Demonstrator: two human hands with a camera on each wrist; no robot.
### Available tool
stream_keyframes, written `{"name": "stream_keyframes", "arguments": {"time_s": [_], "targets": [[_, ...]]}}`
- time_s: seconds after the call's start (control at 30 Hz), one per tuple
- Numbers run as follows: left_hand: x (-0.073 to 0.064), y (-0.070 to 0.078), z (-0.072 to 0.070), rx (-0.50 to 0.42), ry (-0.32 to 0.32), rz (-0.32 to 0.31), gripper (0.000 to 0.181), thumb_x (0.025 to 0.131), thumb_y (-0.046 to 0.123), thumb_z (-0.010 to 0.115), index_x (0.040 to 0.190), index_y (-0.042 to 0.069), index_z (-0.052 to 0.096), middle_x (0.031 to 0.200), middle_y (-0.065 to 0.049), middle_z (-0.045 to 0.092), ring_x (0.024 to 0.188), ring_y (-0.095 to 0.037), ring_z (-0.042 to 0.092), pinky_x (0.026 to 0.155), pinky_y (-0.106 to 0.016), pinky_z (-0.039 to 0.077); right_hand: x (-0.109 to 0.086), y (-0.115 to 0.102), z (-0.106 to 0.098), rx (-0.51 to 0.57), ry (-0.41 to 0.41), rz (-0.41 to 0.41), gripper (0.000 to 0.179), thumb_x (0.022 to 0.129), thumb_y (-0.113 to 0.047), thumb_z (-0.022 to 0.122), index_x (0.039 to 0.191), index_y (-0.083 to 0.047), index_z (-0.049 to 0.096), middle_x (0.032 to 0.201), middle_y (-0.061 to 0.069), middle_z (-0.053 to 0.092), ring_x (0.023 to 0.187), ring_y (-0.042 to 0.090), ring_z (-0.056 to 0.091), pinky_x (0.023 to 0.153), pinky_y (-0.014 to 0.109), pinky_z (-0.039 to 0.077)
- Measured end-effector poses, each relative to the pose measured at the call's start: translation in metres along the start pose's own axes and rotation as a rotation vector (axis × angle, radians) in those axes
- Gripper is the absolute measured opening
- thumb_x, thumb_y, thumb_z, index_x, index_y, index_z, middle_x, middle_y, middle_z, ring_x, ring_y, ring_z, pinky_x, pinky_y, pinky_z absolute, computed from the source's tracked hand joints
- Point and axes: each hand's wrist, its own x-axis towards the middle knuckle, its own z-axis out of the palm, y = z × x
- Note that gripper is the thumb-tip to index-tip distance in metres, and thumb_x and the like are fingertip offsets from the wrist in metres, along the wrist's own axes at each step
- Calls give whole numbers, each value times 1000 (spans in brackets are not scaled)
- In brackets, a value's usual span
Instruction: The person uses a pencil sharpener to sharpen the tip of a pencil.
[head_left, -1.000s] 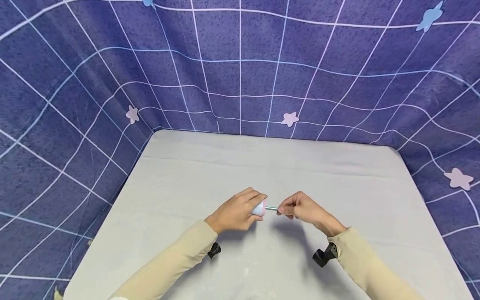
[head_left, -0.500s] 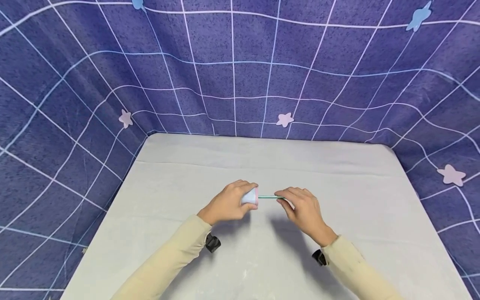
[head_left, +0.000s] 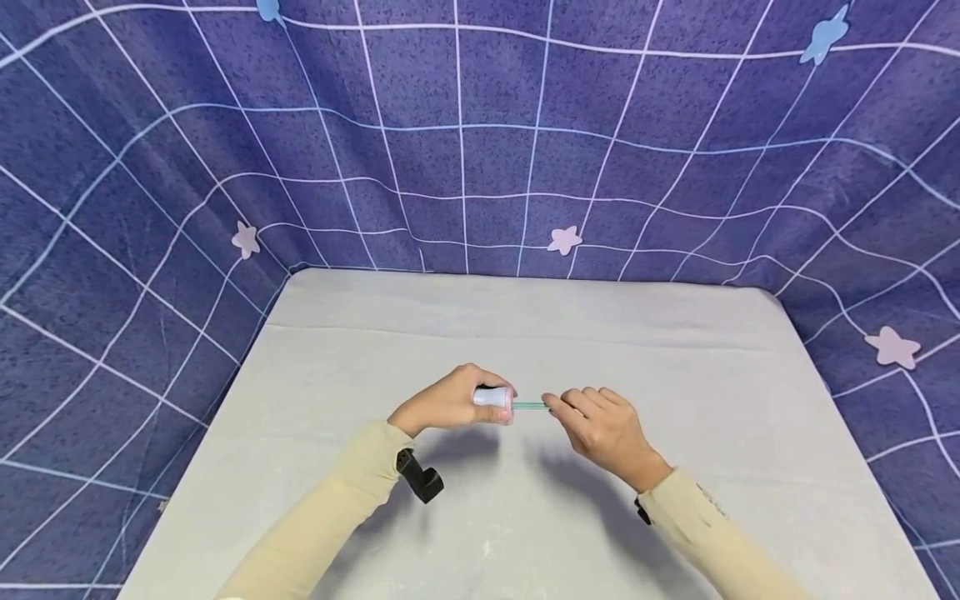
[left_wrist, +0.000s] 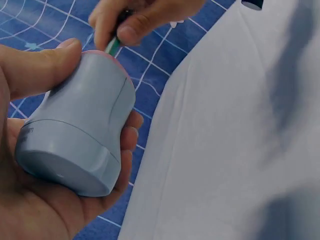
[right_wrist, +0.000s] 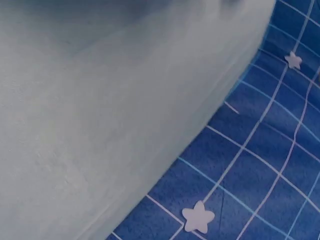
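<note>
My left hand (head_left: 447,402) grips a pale blue, waisted pencil sharpener (head_left: 490,397) with a pink end, held sideways above the table. In the left wrist view the sharpener (left_wrist: 82,120) lies across the palm, thumb on one side and fingers curled round the other. A thin green pencil (head_left: 530,406) runs from the pink end to my right hand (head_left: 602,429), whose thumb and fingers pinch it. The left wrist view shows the pencil (left_wrist: 113,46) at the pink end, with a dark end between the right hand's fingers. Its tip is hidden. Neither right hand nor pencil shows in the right wrist view.
A white-covered table (head_left: 525,325) lies beneath both hands. Blue gridded curtain (head_left: 420,150) with star shapes rises behind it and along its sides. A black wrist camera (head_left: 420,477) hangs under the left sleeve.
The left hand has rolled with the sharpener, so the thumb lies nearer its front. The right hand has turned over on the pencil, and less of the pencil shows than half a second ago.
</note>
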Motion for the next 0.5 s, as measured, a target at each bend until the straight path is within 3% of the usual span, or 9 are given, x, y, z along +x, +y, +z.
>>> {"name": "stream_keyframes", "arguments": {"time_s": [0.07, 0.17, 0.27, 0.37, 0.5], "targets": [[0, -1, 1, -14, -5, -9, 26, 84, 19, 72, 105, 4, 69, 89, -3, 70, 72, -7, 55, 68, -22, 47, -1, -2, 1, 7, -4, 9, 22, 98, -16, 50, 91, -10, 70, 67, -2, 54, 49, 10, 41, 44, 19, 30], [-1, -1, 6, 15, 22, -15, 28, 83, 15, 72, 108, 3, 68, 89, -5, 69, 70, -8, 55, 65, -21, 48, -1, -7, 0, 69, -26, 91, 25, 99, -19, 49, 88, -11, 71, 64, -4, 52, 47, 7, 37, 43, 18, 27], [-3, 0, 12, 144, 64, 8, 32, 82, 14, 73, 110, 1, 66, 91, -5, 68, 71, -9, 55, 65, -22, 48, 0, -13, -3, 173, -109, 221, 23, 96, -21, 54, 84, -13, 72, 60, -7, 49, 45, 3, 33, 42, 14, 22], [-5, 0, 19, 340, 103, 71, 38, 81, 19, 73, 113, -1, 63, 94, -6, 66, 78, -13, 57, 72, -27, 50, 3, -16, -10, 276, -271, 368, 13, 90, -19, 63, 82, -15, 73, 57, -9, 47, 45, -4, 30, 41, 10, 20], [-8, -5, 30, 566, 178, 199, 48, 80, 25, 74, 117, -2, 60, 103, -8, 66, 94, -18, 60, 86, -32, 50, 9, -13, -19, 480, -549, 636, 8, 84, -14, 69, 85, -16, 76, 59, -12, 55, 45, -7, 29, 42, 13, 24]]}}
